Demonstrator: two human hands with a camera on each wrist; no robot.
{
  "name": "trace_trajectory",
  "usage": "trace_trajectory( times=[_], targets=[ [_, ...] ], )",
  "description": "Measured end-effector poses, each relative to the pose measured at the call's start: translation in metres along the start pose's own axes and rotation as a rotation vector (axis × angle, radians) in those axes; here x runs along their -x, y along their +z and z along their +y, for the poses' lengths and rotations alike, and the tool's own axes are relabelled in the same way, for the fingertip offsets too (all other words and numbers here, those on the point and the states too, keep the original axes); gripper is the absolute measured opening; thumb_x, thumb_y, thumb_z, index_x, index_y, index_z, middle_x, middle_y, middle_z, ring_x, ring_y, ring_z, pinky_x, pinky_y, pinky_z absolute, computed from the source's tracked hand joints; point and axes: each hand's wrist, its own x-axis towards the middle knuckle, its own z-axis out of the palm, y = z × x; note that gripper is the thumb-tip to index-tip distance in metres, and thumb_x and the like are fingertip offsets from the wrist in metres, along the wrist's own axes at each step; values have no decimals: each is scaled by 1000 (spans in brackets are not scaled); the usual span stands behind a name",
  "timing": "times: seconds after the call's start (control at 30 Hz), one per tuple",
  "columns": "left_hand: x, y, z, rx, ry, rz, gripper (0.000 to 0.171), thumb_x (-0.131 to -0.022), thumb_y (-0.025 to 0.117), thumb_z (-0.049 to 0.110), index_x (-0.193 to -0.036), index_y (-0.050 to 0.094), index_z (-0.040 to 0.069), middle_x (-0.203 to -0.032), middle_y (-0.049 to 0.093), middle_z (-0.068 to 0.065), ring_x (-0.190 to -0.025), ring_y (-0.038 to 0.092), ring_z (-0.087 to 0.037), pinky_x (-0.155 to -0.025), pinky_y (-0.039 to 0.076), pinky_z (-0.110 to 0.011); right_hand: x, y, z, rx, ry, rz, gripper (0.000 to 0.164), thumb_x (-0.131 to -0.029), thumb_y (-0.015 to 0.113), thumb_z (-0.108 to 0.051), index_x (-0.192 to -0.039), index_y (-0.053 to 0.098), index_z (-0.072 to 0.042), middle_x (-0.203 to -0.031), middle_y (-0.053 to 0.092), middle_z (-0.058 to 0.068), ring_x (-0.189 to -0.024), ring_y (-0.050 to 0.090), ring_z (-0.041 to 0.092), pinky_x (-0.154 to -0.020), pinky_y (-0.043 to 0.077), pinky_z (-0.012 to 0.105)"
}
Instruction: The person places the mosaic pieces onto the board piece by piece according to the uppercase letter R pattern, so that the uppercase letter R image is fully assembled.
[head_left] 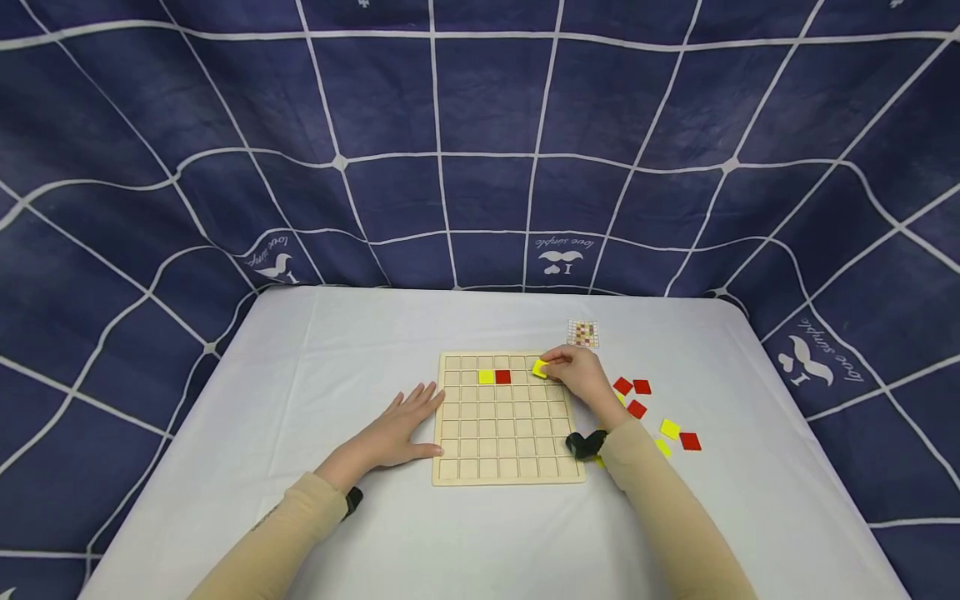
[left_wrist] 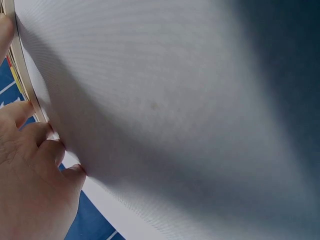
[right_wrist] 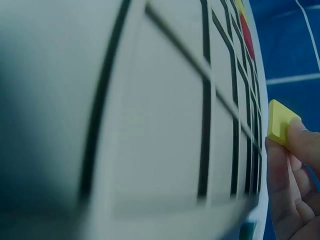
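Note:
A light wooden grid board (head_left: 507,429) lies on the white table. In its second row from the far edge, a yellow tile (head_left: 486,377) and a red tile (head_left: 502,377) sit side by side. My right hand (head_left: 579,373) pinches another yellow tile (right_wrist: 281,122) between thumb and fingertips, over the board's far right part. My left hand (head_left: 399,427) rests with fingers spread along the board's left edge, its thumb near the lower left corner. In the left wrist view the fingertips (left_wrist: 75,172) reach down to the white cloth beside the board.
Loose red tiles (head_left: 641,387) and yellow tiles (head_left: 670,429) are scattered right of the board, some partly hidden by my right arm. Beyond the board lies a small card (head_left: 583,333) printed with a colored grid. A dark blue checked curtain (head_left: 487,200) surrounds the table.

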Motion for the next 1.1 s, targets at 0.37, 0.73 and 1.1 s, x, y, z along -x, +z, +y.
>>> trace_trajectory(
  times=[0.37, 0.73, 1.1],
  targets=[
    [0, -1, 2, -4, 2, 0, 92, -86, 71, 48, -157, 25, 9, -165, 15, -14, -153, 9, -34, -124, 7, -56, 0, 22, -18, 64, -94, -77, 13, -88, 74, -14, -99, 78, -12, -101, 75, 7, -85, 66, 16, -77, 56, 32],
    [0, 0, 5, -9, -21, 3, 94, -85, 70, 50, -157, 25, 9, -165, 14, -14, -153, 9, -34, -124, 6, -55, 1, 30, -24, 207, -189, -61, 12, -86, 74, -8, -97, 79, -9, -97, 68, 6, -84, 61, 18, -76, 54, 32],
    [1, 1, 1, -4, 0, 13, 94, -85, 71, 51, -156, 26, 9, -164, 16, -16, -153, 11, -36, -123, 9, -57, -1, -9, -14, 105, -68, -38, 22, -94, 67, -18, -113, 74, -9, -113, 70, 12, -93, 65, 24, -80, 55, 35]
  ],
)
